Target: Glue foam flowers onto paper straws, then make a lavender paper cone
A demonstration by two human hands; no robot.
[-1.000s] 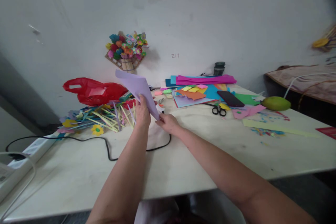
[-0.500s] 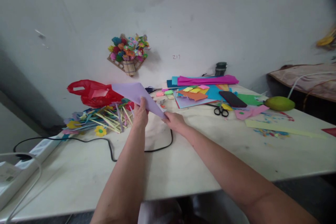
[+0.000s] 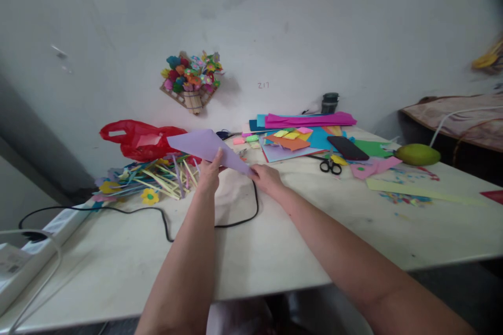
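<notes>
A sheet of purple paper (image 3: 202, 142) is held above the table, slanting down to the right to a narrow end. My left hand (image 3: 211, 171) grips its lower edge, thumb on top and fingers underneath. My right hand (image 3: 267, 179) pinches the narrow right end; the fingertips are partly hidden. Behind the paper lies a red plastic bag (image 3: 133, 138). Left of my left hand is a heap of pale paper strips (image 3: 165, 175) with a yellow paper flower (image 3: 150, 196) in front.
Black-handled scissors (image 3: 330, 166), a dark phone (image 3: 348, 148) and coloured paper sheets (image 3: 310, 120) lie at the right back. A green mango-like object (image 3: 418, 154) stands farther right. A black cable (image 3: 251, 214) crosses the table; a white power strip (image 3: 51, 238) lies left.
The purple paper has tilted lower and flatter. My right hand has moved slightly right with its end; my left hand has shifted a little on the lower edge.
</notes>
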